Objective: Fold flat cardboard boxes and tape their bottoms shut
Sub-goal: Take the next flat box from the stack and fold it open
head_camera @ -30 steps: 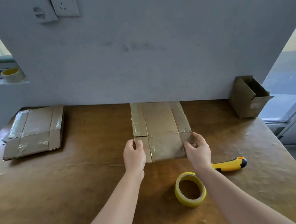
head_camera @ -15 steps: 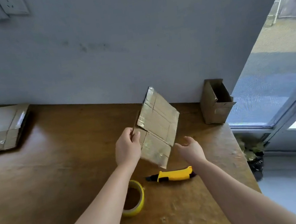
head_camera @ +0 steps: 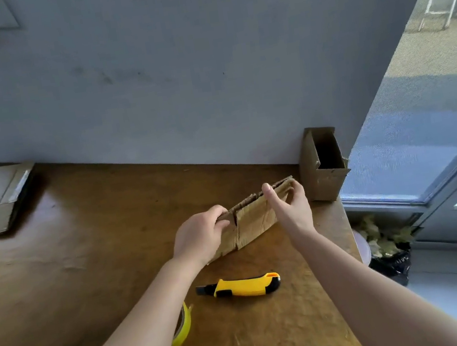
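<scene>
Half a second ago only our left hand (head_camera: 201,236) held the flattened brown cardboard box (head_camera: 253,219). Its taped face was turned to us, and our right hand (head_camera: 289,208) hung open beside it. Now both hands grip it, and its plain brown face is toward us with the corrugated edge on top. A second ago it lay flat on the brown wooden table (head_camera: 85,253).

The box's long axis runs from 8 o'clock to 2 o'clock, with the far end higher. Our left hand curls its fingers over the top edge at the 8 o'clock end. Our right hand pinches the 2 o'clock end, thumb on the near face and fingers behind. We cannot tell whether the lower edge touches the table.

The box sits right of the table's middle. The yellow-and-black utility knife (head_camera: 241,286) lies at its 6 o'clock. The yellow tape roll (head_camera: 184,324) lies at 7 o'clock, partly under our left forearm. The small open cardboard box (head_camera: 321,165) stands at its 2 o'clock, against the wall.
</scene>
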{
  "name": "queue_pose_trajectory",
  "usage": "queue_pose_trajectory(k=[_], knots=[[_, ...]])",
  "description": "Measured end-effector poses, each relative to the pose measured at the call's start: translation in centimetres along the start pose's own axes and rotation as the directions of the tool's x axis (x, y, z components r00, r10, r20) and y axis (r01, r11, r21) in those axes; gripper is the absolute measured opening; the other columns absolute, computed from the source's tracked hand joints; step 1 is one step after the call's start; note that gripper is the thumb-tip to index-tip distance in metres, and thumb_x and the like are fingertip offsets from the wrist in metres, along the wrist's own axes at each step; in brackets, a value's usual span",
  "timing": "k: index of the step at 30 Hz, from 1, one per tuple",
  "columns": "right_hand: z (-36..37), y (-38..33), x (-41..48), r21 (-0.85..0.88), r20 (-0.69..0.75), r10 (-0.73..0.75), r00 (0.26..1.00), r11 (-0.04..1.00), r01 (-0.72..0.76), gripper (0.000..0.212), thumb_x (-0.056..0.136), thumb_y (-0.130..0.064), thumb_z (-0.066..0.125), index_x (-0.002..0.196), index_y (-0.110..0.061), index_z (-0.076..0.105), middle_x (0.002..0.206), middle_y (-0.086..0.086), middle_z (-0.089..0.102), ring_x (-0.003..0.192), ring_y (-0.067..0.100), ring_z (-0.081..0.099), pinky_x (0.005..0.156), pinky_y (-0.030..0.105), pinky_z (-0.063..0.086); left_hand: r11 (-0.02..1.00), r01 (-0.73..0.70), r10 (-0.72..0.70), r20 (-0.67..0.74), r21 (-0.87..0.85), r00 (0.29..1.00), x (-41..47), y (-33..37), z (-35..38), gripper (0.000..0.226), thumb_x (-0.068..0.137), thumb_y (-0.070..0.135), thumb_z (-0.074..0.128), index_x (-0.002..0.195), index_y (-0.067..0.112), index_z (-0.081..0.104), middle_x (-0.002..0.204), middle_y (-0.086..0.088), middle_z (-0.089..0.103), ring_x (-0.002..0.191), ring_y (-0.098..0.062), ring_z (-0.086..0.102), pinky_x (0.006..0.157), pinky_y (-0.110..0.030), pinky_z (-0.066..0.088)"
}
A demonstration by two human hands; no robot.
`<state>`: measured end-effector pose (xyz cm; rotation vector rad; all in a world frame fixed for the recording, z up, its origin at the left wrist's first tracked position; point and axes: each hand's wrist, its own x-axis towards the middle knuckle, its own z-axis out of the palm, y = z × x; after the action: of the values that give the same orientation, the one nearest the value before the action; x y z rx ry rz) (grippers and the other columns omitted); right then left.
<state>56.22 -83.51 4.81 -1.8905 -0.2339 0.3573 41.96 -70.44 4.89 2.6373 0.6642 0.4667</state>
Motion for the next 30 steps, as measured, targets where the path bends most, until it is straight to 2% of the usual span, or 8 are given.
queue_pose_trajectory(k=[6,13,17,21,23,26,28,30], knots=[[-0.3,-0.2,2.0,0.001,-0.007,0.078,0.997,0.997,-0.078,0.048,0.076,-0.032,0.067,0.117,-0.019,0.046,0.116,0.005,0.054,0.103,0.020,0.054,0.090,0.043,0.051,0.994,0.044,-0.038,0.063,-0.097,0.997,2.1,0.0,0.0,0.033,0.098,0.048,0.038,0.098,0.026,0.063,0.074,0.011,0.064,0.063,-0.009,0.058,0.045,-0.024,0.039],[0.4,0.2,2.8,0.040,0.043,0.097,0.994,0.994,-0.099,0.051,0.081,-0.020,0.065,0.126,-0.022,0.043,0.112,0.000,0.054,0.101,0.020,0.054,0.081,0.036,0.054,0.923,0.352,-0.297,0.296,-0.156,0.908,5.8,-1.0,-0.7,0.036,0.093,0.025,0.050,0.059,0.016,0.041,0.055,0.003,0.042,0.051,-0.015,0.040,0.050,-0.027,0.026],[-0.2,0.1,3.2,-0.066,-0.062,0.054,0.997,0.996,-0.058,0.034,0.080,-0.027,0.069,0.108,-0.020,0.051,0.104,0.001,0.060,0.083,0.011,0.055,0.062,0.023,0.046,0.920,0.349,-0.284,0.312,-0.176,0.907,6.7,-1.9,-1.2,0.041,0.093,0.024,0.055,0.054,0.019,0.043,0.052,0.006,0.042,0.051,-0.013,0.042,0.052,-0.027,0.027],[-1.0,-0.4,4.0,-0.080,0.044,0.033,0.998,0.996,-0.030,0.052,0.080,-0.009,0.073,0.125,-0.022,0.050,0.116,-0.005,0.053,0.105,0.014,0.053,0.078,0.022,0.047,0.955,0.254,-0.175,0.401,-0.153,0.899,7.1,-2.1,-1.9,0.031,0.093,0.027,0.057,0.063,0.028,0.060,0.061,0.011,0.057,0.060,-0.008,0.054,0.052,-0.024,0.034],[-0.8,-0.8,3.8,-0.144,0.148,-0.015,0.989,0.989,0.037,0.034,0.084,-0.011,0.070,0.113,-0.025,0.062,0.105,-0.006,0.062,0.100,0.015,0.058,0.072,0.021,0.047,0.953,0.262,-0.211,0.292,-0.149,0.933,7.2,-2.1,-1.9,0.018,0.091,0.032,0.061,0.075,0.027,0.067,0.075,0.008,0.065,0.070,-0.010,0.059,0.055,-0.024,0.038],[-0.2,-1.3,3.3,-0.290,0.130,-0.069,0.989,0.951,0.105,0.004,0.084,-0.025,0.069,0.085,-0.029,0.070,0.084,-0.010,0.067,0.080,0.009,0.060,0.063,0.024,0.046,0.932,0.362,-0.351,-0.187,0.030,0.918,6.9,-2.5,-1.3,0.031,0.082,0.047,0.069,0.103,0.023,0.068,0.110,-0.003,0.059,0.100,-0.019,0.052,0.073,-0.032,0.043],[0.2,-1.5,3.0,-0.348,0.070,-0.055,0.996,0.934,0.076,0.009,0.085,-0.029,0.067,0.077,-0.032,0.066,0.074,-0.014,0.063,0.067,0.004,0.057,0.052,0.021,0.039,0.879,0.467,-0.471,-0.318,-0.094,0.823,6.3,-2.4,-0.9,0.053,0.079,0.054,0.069,0.118,0.020,0.057,0.124,-0.011,0.046,0.114,-0.027,0.044,0.082,-0.040,0.045],[0.4,-1.5,2.7,-0.392,0.032,-0.038,0.999,0.919,0.048,0.009,0.086,-0.029,0.064,0.077,-0.033,0.065,0.068,-0.016,0.060,0.061,0.004,0.055,0.047,0.019,0.035,0.800,0.482,-0.582,-0.265,-0.358,0.769,5.6,-2.0,-0.3,0.059,0.081,0.050,0.068,0.124,0.016,0.047,0.130,-0.012,0.040,0.112,-0.027,0.049,0.076,-0.033,0.046]])
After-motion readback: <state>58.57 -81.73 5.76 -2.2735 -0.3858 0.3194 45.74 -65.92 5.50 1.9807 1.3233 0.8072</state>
